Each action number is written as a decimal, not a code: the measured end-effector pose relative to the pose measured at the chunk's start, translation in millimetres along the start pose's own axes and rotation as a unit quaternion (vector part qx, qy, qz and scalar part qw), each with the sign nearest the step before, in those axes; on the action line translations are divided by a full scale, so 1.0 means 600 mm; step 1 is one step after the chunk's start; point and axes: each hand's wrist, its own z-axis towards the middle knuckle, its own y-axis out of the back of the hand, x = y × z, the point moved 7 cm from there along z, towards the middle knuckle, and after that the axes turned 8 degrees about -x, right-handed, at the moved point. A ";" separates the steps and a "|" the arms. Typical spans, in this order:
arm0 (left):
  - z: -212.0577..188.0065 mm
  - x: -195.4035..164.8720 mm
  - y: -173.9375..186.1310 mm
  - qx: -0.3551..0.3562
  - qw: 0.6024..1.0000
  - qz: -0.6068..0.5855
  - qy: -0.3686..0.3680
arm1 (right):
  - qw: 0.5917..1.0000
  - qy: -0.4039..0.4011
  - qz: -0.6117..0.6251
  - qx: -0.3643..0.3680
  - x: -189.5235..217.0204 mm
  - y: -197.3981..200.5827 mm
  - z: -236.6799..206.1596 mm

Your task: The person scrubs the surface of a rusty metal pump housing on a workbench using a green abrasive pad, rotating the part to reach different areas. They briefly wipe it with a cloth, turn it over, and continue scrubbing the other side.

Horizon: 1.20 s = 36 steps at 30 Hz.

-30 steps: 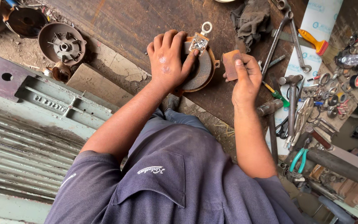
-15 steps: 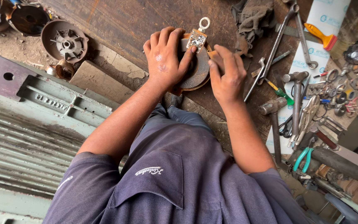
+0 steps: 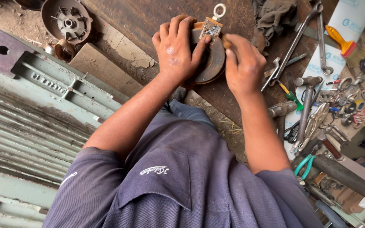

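Note:
A rusty round metal disc [image 3: 214,63] lies on the dark work surface [image 3: 148,21]. A small metal plate with a ring [image 3: 212,28] sits on its top edge. My left hand [image 3: 176,50] covers the left half of the disc, fingers curled over it and thumb tip on the small plate. My right hand [image 3: 243,63] is closed on a small brown pad [image 3: 227,42] and presses it against the disc's right rim. The hands hide most of the disc face.
Long wrenches [image 3: 294,46], a hammer [image 3: 307,101], green-handled pliers [image 3: 305,164], a yellow-handled tool [image 3: 339,40] and several small rings lie at the right. A rag [image 3: 271,17] sits above them. A finned round part [image 3: 67,21], a wooden block [image 3: 98,67] and a green ribbed casing [image 3: 43,105] are on the left.
My right hand, which held the brown pad apart from the disc, has moved left onto the disc's right rim. My left hand stays on the disc.

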 end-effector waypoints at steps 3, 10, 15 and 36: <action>-0.001 -0.002 0.000 -0.001 1.000 -0.019 0.001 | 0.998 -0.047 0.031 -0.016 -0.012 -0.002 -0.014; -0.001 0.003 -0.007 0.018 0.999 -0.035 0.023 | 0.986 -0.097 0.127 -0.044 -0.050 -0.026 -0.032; 0.003 0.009 -0.010 0.015 0.999 -0.035 0.024 | 0.982 -0.100 0.142 -0.068 -0.050 -0.025 -0.035; 0.005 0.018 -0.022 0.024 0.998 -0.013 0.058 | 0.992 -0.094 0.061 -0.063 -0.031 -0.021 -0.023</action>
